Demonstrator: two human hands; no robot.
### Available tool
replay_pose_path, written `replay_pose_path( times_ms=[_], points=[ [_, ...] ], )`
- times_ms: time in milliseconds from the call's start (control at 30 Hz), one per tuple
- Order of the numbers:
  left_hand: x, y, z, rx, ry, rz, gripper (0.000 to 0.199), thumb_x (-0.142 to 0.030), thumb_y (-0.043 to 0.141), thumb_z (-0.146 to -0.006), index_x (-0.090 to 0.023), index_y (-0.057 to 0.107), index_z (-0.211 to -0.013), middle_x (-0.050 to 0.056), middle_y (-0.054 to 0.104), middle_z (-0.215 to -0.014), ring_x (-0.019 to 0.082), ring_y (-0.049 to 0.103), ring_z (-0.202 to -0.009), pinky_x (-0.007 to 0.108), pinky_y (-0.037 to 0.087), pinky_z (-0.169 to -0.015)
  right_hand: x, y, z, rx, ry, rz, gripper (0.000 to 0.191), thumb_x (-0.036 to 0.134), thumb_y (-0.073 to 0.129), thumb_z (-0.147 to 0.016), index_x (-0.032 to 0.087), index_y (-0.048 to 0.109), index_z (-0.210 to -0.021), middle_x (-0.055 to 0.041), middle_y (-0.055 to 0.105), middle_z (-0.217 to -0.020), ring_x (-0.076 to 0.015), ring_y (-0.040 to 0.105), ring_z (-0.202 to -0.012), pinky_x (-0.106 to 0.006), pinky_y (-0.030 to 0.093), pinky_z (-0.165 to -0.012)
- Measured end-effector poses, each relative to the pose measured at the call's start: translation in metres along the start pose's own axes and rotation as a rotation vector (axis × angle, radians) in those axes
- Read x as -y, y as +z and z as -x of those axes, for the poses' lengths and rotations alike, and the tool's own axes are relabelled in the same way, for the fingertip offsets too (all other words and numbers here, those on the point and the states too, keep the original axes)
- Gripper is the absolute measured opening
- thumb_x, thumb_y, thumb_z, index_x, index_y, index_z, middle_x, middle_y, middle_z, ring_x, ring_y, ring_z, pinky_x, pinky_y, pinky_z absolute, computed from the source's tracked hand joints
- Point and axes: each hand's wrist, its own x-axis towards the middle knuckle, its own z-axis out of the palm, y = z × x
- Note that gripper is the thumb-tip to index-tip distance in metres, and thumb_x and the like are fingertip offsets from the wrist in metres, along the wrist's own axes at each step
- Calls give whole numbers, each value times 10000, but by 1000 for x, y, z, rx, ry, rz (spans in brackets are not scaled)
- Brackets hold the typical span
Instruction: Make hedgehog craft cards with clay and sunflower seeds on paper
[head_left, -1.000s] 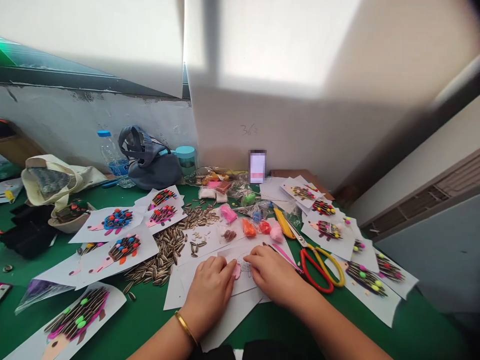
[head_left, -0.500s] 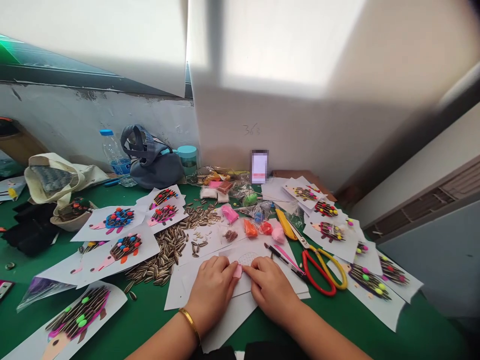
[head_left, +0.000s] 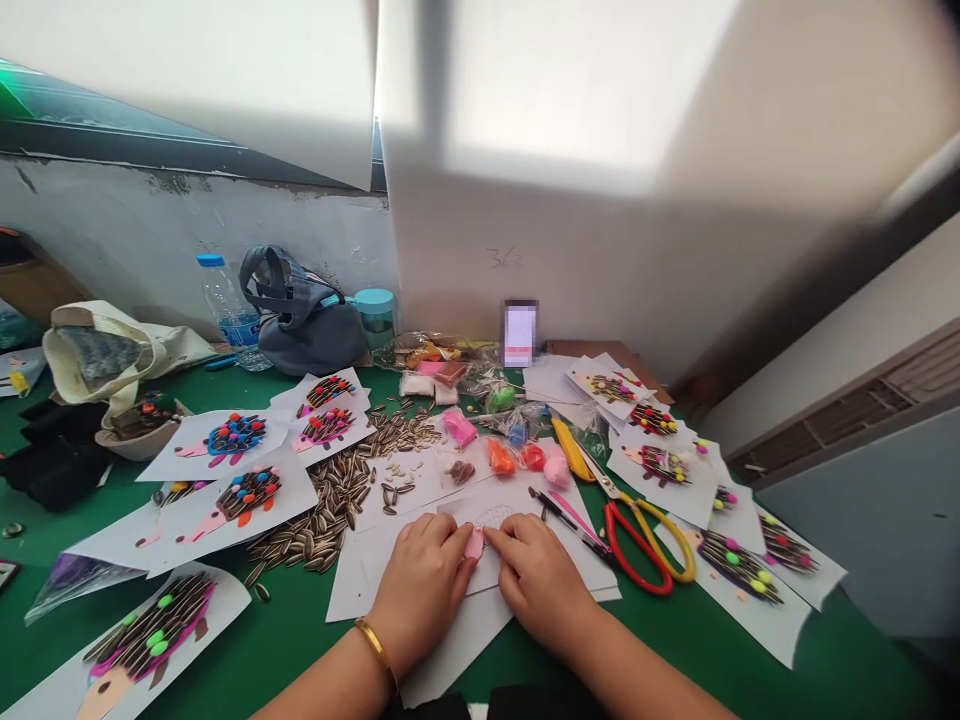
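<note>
A small flattened piece of pale pink modelling clay point(head_left: 474, 543) lies on a white sheet of paper point(head_left: 375, 570), against a dotted oval drawing point(head_left: 496, 515) partly covered by my fingers. My left hand point(head_left: 424, 580), with a gold bracelet point(head_left: 377, 648) at the wrist, has its fingers curled and its thumb and forefinger at the clay's left side. My right hand point(head_left: 541, 575) is closed too, its fingertips at the clay's right edge. Both hands rest on the paper, and their palms are hidden.
Sunflower seeds point(head_left: 322, 510) lie in a heap to the left, beside finished hedgehog pictures point(head_left: 251, 500). Ahead are clay lumps, including orange clay point(head_left: 501, 457). Scissors point(head_left: 637, 540), a black pen point(head_left: 566, 522) and a yellow cutter point(head_left: 571, 450) lie on the right. A phone point(head_left: 520, 335) stands behind.
Hands and clay stay in nearly the same place. The fingers at the clay have shifted very slightly, and the view has moved a little.
</note>
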Motion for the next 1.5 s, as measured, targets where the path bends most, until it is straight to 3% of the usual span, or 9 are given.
replay_pose_path(
  times_ms=[233,667,967,1133,1500],
  points=[
    [-2,-1,-2,11,-8,-11,173,-279,502,-954,-208,660,-957,52,600,-901,221,537,-849,391,456,-766,3,2,0,8,4,49,503,33,504,-815,213,610,-1272,-80,571,-964,-224,497,-895,-375,456,-815],
    [-3,-5,-2,45,-3,0,239,-279,522,-941,-222,624,-1151,66,608,-969,235,559,-906,403,472,-796,-2,-1,-2,-3,38,-70,461,22,488,-809,221,657,-1189,-63,555,-927,-210,496,-872,-350,465,-792],
    [-5,-6,-3,66,-17,0,232,-296,520,-942,-240,646,-1129,59,597,-949,230,546,-898,405,458,-805,-1,-3,-2,4,31,-44,467,23,501,-795,221,667,-1184,-58,558,-908,-203,496,-858,-337,451,-788],
    [-4,-5,-3,34,-7,9,236,-273,521,-943,-259,655,-1137,52,598,-928,220,542,-881,387,451,-786,-1,-4,0,12,20,-37,412,24,504,-776,222,707,-1075,-50,564,-871,-198,499,-841,-333,438,-784],
    [-3,-5,-4,13,3,12,228,-268,576,-911,-264,664,-1122,46,603,-917,214,547,-855,374,446,-758,-5,-2,1,-21,16,-51,460,32,501,-783,237,687,-1150,-49,571,-876,-202,508,-844,-336,433,-781]
  ],
)
